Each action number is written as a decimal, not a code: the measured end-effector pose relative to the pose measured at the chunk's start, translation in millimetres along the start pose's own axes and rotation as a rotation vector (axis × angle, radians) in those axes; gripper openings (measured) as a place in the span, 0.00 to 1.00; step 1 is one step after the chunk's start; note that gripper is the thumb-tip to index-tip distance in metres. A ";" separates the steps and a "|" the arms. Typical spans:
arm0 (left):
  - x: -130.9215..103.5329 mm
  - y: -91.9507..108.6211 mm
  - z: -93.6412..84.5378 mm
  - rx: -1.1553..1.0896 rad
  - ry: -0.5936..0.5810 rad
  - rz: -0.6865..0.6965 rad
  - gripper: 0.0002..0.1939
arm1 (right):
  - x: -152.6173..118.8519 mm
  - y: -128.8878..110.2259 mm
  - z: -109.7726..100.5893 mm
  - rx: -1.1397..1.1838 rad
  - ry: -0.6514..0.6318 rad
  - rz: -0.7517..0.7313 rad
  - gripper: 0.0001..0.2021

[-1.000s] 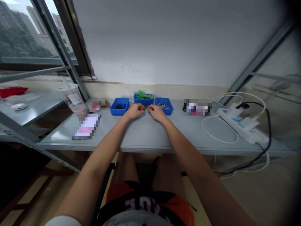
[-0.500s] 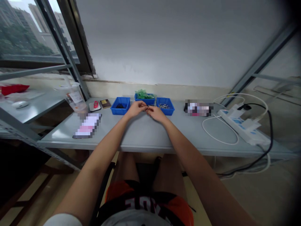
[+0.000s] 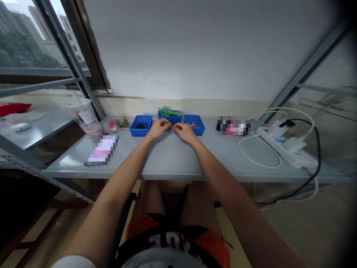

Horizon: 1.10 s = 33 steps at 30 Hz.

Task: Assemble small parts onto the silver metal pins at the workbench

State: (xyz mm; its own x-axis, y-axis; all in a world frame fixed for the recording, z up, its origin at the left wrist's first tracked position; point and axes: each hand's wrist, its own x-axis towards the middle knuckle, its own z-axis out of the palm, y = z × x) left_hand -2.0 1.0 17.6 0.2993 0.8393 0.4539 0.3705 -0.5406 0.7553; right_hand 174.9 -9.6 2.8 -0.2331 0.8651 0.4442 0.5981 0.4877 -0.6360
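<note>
- Head view: gripping small parts (image 3: 170,127) in narrowed left hand (image 3: 159,128), just in front of middle blue bin (image 3: 170,120).
- Meeting them with right hand (image 3: 184,132), fingertips narrowed; impossible to tell if gripping.
- Flanking middle blue bin: left blue bin (image 3: 137,131), right blue bin (image 3: 198,131).

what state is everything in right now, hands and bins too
left hand: pinching small metallic piece
right hand: fingertips at the piece, grip unclear
left bin: open, dark pieces inside
middle bin: open, heaped with green packets
right bin: open, shiny pieces inside
cup: lidded, straw in
power strip: adapters plugged in
</note>
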 end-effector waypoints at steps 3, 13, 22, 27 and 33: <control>0.6 -1.7 -0.9 0.028 -0.014 -0.009 0.10 | -0.4 -1.7 -0.1 -0.027 0.005 -0.009 0.09; 1.3 -4.0 1.8 0.099 -0.084 -0.031 0.09 | 0.5 -2.2 -2.4 -0.015 0.087 0.023 0.09; 1.2 -14.1 5.0 0.190 -0.154 0.027 0.09 | 0.7 -2.5 0.6 -0.040 0.066 0.000 0.08; 1.4 -10.5 4.1 0.183 -0.111 0.016 0.09 | 0.5 -1.1 -0.7 -0.032 0.076 -0.002 0.08; 1.7 -10.1 3.4 0.167 -0.023 0.060 0.10 | -0.5 -0.4 -0.1 -0.048 0.037 0.017 0.07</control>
State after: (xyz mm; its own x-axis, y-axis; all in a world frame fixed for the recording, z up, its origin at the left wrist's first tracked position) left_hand -2.2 7.7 9.1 0.3446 0.8048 0.4833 0.4919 -0.5932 0.6372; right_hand 174.9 -10.3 2.8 -0.1948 0.8678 0.4572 0.6382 0.4661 -0.6128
